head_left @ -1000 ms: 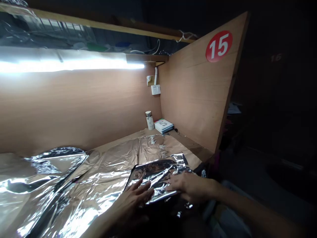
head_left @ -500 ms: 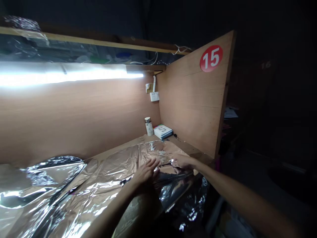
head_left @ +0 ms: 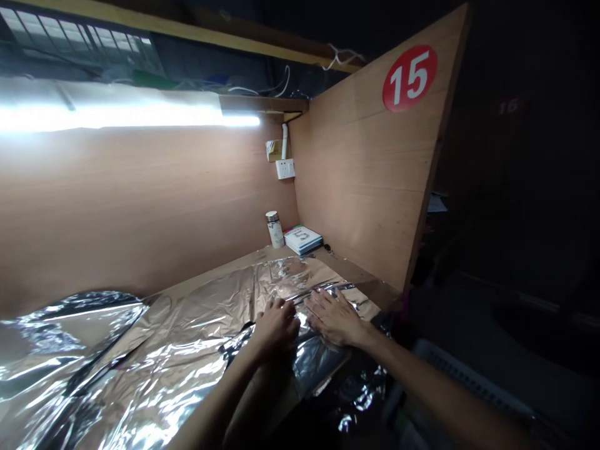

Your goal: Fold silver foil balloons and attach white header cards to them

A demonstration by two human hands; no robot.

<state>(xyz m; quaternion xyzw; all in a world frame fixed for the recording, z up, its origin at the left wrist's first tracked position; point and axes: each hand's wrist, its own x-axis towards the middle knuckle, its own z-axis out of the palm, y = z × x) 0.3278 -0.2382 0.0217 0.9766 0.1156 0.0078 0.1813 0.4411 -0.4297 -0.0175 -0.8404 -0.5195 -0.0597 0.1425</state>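
Note:
A large crinkled sheet of silver foil (head_left: 197,319) covers the wooden desk. Both of my hands press side by side on a folded part of it near the desk's front right. My left hand (head_left: 275,322) lies palm down with its fingers together and slightly curled over the fold. My right hand (head_left: 332,315) rests flat, fingers stretched out and spread. A loose flap of the foil (head_left: 328,369) hangs over the front edge below my hands.
A small white bottle (head_left: 274,229) and a stack of thin books (head_left: 304,239) stand in the back right corner. A wooden partition (head_left: 365,187) with a red "15" sticker closes the right side. A wall socket (head_left: 285,168) and a light strip (head_left: 117,115) are on the back wall.
The raised foil flap has been folded forward and laid down on the sheet. Both hands moved away from me onto it and now press it flat.

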